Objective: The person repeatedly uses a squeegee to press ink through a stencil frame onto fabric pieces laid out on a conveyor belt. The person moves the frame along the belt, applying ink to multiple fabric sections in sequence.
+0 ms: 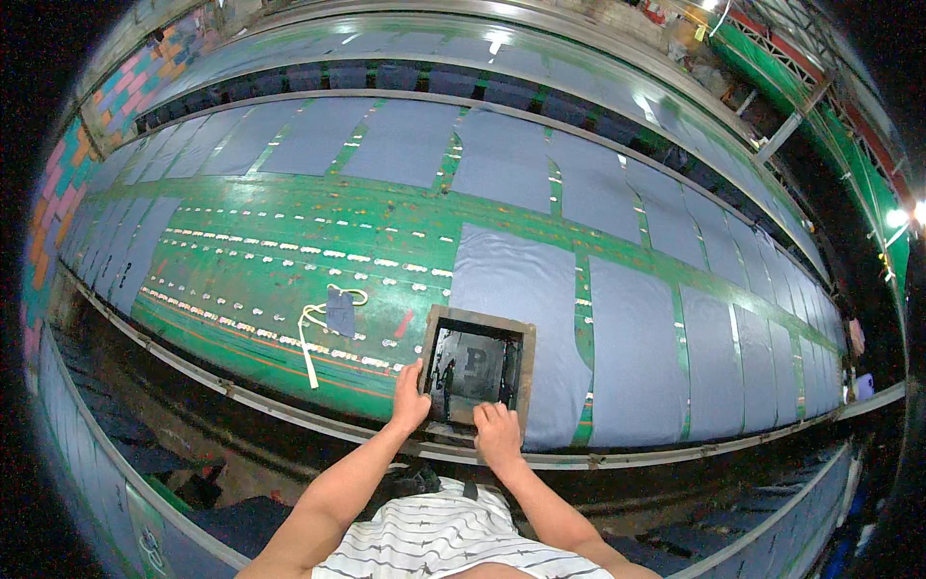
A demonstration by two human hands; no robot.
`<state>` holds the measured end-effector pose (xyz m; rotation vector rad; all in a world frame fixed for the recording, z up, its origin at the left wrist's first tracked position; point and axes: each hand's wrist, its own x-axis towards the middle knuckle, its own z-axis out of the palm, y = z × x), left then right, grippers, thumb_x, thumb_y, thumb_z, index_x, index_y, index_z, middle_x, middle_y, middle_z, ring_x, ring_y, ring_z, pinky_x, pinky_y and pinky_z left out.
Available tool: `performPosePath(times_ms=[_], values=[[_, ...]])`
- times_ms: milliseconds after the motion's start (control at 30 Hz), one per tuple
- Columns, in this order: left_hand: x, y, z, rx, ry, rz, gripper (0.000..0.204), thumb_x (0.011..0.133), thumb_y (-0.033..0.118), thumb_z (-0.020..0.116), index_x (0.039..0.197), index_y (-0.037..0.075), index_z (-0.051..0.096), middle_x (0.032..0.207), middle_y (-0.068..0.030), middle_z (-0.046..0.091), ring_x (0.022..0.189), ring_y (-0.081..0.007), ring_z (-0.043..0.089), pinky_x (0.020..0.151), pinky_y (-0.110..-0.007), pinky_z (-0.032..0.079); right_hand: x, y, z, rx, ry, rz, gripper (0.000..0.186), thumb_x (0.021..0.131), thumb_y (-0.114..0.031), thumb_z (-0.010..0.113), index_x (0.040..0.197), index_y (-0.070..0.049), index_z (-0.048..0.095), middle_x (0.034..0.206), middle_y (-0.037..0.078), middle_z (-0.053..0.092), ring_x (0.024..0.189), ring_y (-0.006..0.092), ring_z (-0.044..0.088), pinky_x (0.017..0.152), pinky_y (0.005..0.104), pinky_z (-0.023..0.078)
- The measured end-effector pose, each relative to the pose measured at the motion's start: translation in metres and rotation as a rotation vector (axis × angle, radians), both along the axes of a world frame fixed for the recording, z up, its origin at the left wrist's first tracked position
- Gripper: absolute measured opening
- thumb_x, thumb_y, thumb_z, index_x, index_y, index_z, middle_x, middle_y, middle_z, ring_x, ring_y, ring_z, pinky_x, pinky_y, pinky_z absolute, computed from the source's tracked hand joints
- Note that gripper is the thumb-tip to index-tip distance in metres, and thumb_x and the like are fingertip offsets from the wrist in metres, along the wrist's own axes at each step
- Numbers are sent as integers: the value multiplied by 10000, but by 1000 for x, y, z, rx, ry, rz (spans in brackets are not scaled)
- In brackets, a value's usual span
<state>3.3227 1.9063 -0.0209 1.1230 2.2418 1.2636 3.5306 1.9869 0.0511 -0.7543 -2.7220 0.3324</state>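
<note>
A screen printing frame [530,362] with a brownish rim lies over the near left part of a blue-grey fabric piece [511,270]. Dark wet ink coats its inside, around a dark printed-looking mark on the mesh. My left hand [411,400] grips the frame's left rim near the lower corner. At the frame's near right side my right hand [496,432] is closed, its fingers reaching inside. They hold what looks like a squeegee [463,410], a grey-brown bar across the near end of the mesh, partly hidden by the hand.
A long green table [241,217] bears rows of fabric pieces and lines of white marks. Left of the frame lies a small dark cloth pad [340,313] with a pale strap. A metal rail [289,420] edges the table's near side. More fabric-covered tables stand beyond and behind.
</note>
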Motion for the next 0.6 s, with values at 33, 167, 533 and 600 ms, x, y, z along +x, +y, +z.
performPosePath(times_ms=[33,167,533,600], values=[[1,1,1,-3,-7,-4,739,677,-98,572,1404,-22,465,1248,-208,515,1210,-419,483,1068,-441,396,6,-8,0,5,14,0,372,695,-31,650,1068,-31,654,1114,94,657,1020,290,584,796,429,440],[1,1,-6,26,35,3,740,677,-100,564,1406,-23,462,1237,-207,516,1201,-420,487,1063,-442,399,19,-29,2,28,-29,-1,418,707,-47,659,1124,-27,650,1172,91,641,1052,272,575,812,416,431],[0,-1,-12,37,4,34,734,684,-88,604,1405,6,495,1255,-202,543,1222,-408,502,1079,-433,398,37,6,43,-343,67,18,470,844,-270,740,1202,14,627,1198,153,645,1114,338,586,918,453,455],[-1,-1,-10,32,13,46,737,682,-86,616,1404,7,500,1261,-200,546,1227,-404,505,1086,-430,396,45,24,31,-348,174,-156,486,869,-306,729,1202,31,624,1190,180,643,1083,363,600,929,461,464]])
